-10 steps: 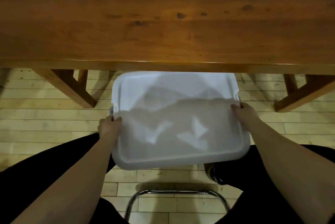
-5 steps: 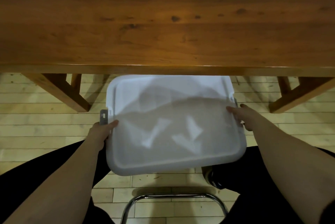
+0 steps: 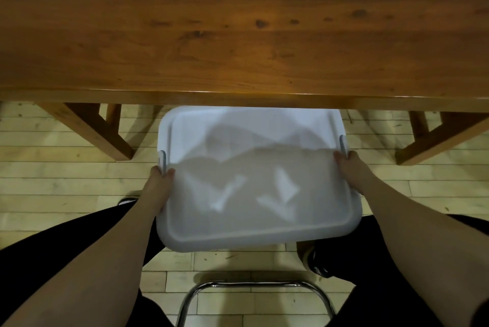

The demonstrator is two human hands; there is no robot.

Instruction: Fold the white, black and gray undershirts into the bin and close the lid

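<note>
Head view: left hand [image 3: 158, 183] now pinching left latch [image 3: 162, 162]; right hand [image 3: 350, 167] grip clamps lid [image 3: 254, 181] edge by right latch [image 3: 343, 144].

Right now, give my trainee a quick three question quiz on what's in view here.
1. True or false: the lid is on the bin.
2. Where does each hand grip? A) the lid's side edges B) the table C) the chair frame
3. Fill in: the bin sits on the ___ floor, partly under the table.

Key: 1 true. 2 A: left hand and right hand hold opposite side edges by the gray latches. 3 wooden.
</note>
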